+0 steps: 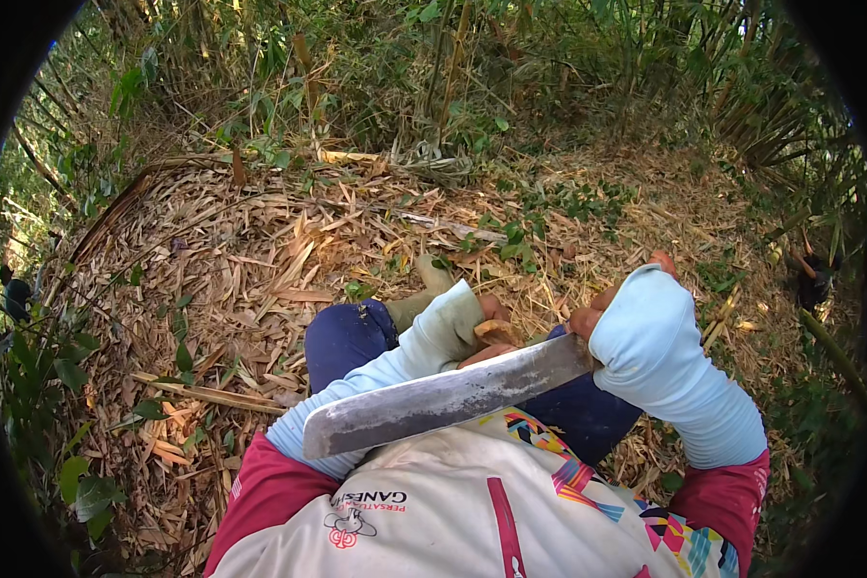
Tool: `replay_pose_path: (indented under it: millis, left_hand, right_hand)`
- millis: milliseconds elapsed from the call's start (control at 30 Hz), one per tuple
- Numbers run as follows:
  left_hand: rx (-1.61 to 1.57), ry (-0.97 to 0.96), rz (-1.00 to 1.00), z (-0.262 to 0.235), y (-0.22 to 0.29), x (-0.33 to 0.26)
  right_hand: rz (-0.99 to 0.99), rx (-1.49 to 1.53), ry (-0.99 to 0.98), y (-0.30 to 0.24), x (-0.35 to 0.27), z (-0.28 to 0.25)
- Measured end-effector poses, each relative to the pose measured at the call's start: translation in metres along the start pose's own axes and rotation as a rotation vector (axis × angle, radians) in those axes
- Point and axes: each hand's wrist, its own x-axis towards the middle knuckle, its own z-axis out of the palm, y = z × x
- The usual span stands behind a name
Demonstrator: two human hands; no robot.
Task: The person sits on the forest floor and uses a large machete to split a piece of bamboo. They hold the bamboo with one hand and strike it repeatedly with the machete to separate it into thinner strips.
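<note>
Grey steel machete blade runs across the lap, tip toward the person's left, handle end in the right hand, which is clenched around it under a pale blue sleeve. Left hand is mostly hidden by its sleeve; fingers curl on a small brown piece just above the blade, exact grip unclear. Knees in dark blue trousers. Ground is dry bamboo leaves, green stalks beyond.

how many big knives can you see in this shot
1. A long grey machete lies across the person's lap, its handle gripped by the right hand; the left hand is beside it. Others may be hidden.
</note>
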Motion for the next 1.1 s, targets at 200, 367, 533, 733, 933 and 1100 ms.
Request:
replay_pose_path:
  millis: [200,367,533,733,933,1100]
  left_hand:
    - [-0.014,-0.122,-0.059,-0.023,-0.005,0.004]
    - [0.168,0.038,-0.272,-0.019,0.010,0.002]
    - [0.824,-0.126,0.087,-0.007,0.016,0.002]
    - [0.529,-0.109,0.057,0.005,0.016,0.004]
    - [0.967,-0.186,0.247,-0.001,0.012,-0.005]
    - [0.484,-0.136,-0.034,0.004,0.014,-0.006]
  right_hand:
    - [0.004,-0.027,-0.019,-0.002,0.005,-0.008]
    - [-0.030,-0.056,-0.002,-0.004,0.005,-0.005]
    - [-0.059,-0.068,0.022,-0.005,0.004,-0.004]
    - [-0.059,-0.057,-0.025,-0.007,0.007,-0.010]
    - [-0.069,-0.075,-0.068,-0.008,0.012,-0.013]
    - [-0.064,-0.051,-0.094,-0.006,0.018,-0.013]
